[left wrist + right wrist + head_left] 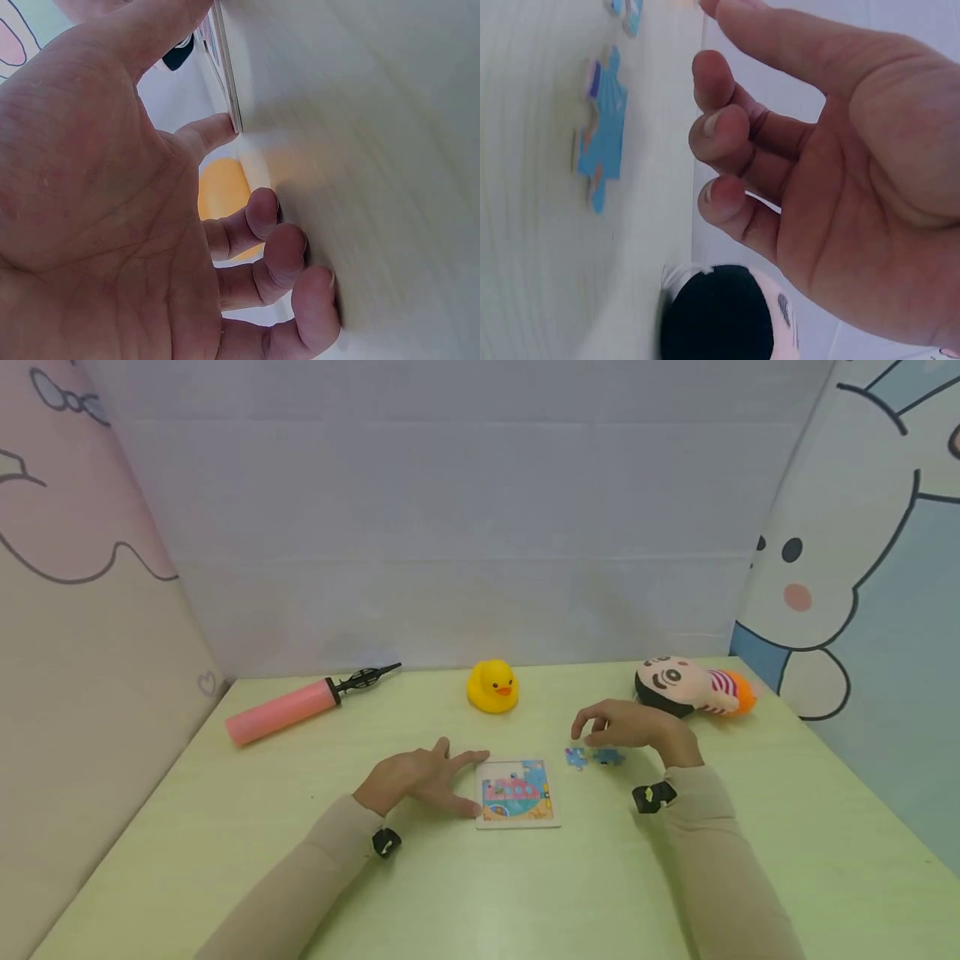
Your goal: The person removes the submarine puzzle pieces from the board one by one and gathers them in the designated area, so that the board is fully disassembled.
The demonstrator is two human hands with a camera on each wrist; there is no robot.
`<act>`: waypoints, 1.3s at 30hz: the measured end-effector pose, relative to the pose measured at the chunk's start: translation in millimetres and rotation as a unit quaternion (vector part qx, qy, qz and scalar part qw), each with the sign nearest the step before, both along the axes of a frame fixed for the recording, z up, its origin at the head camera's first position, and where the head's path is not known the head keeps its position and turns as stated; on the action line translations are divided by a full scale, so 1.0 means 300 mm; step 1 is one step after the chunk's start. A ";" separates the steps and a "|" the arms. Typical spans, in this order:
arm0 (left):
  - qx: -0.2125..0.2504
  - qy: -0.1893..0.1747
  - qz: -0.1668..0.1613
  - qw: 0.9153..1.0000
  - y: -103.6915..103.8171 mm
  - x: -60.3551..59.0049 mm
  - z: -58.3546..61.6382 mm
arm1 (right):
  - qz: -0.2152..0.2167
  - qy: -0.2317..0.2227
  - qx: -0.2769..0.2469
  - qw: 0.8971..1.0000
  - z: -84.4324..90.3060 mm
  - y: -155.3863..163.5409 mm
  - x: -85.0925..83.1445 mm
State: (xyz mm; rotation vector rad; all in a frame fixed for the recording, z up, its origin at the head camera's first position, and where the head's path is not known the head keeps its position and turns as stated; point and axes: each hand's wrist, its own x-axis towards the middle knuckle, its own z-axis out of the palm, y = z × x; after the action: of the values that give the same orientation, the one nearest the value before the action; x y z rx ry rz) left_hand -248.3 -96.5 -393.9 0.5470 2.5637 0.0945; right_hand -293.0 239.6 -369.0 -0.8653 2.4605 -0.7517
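A small square jigsaw puzzle (516, 802) in a pale frame lies on the table, its picture a pink and teal vessel. My left hand (427, 777) rests at its left side, thumb and index finger spread apart and touching the frame's edge. In the left wrist view, the other fingers of that hand (150, 195) are bent down toward the tabletop. To the puzzle's right, my right hand (626, 724) hovers with loosely bent fingers just behind a small puzzle piece (576, 757). Another blue piece (607, 127) lies on the table below that hand.
A yellow rubber duck (492, 687) sits near the back wall. At the back left lies a pink hand pump (285, 712) with a black nozzle. A plush doll (693, 687) lies at the back right, close behind my right wrist. Printed walls border the table (225, 827).
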 end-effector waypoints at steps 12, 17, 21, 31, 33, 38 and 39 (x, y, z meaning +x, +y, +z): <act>0.006 -0.005 0.005 1.000 0.004 0.000 0.003 | 0.033 -0.029 0.018 0.999 -0.028 -0.138 0.000; -0.001 -0.004 0.009 1.000 0.003 0.002 -0.001 | 0.033 -0.035 0.040 0.998 -0.042 -0.191 0.006; -0.001 -0.002 0.009 1.000 0.006 0.000 -0.004 | 0.006 -0.041 0.054 0.998 -0.051 -0.217 0.014; -0.005 0.003 0.010 1.000 0.010 -0.003 -0.001 | 0.005 -0.013 0.078 0.997 -0.048 -0.253 0.036; -0.004 0.003 0.009 1.000 0.010 -0.004 0.000 | 0.006 -0.008 0.078 0.997 -0.048 -0.255 0.036; -0.005 0.001 0.007 1.000 0.006 -0.006 -0.002 | 0.016 0.013 0.072 0.997 -0.057 -0.262 0.032; -0.004 0.001 0.007 1.000 0.006 -0.006 -0.003 | 0.016 0.014 0.067 0.998 -0.058 -0.263 0.033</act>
State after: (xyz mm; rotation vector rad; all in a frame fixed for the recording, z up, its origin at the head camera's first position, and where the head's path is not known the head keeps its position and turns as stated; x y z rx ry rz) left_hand -250.1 -94.7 -394.9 0.5271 2.5683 0.0874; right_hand -283.1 160.8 -386.4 -0.8678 2.4828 -0.5589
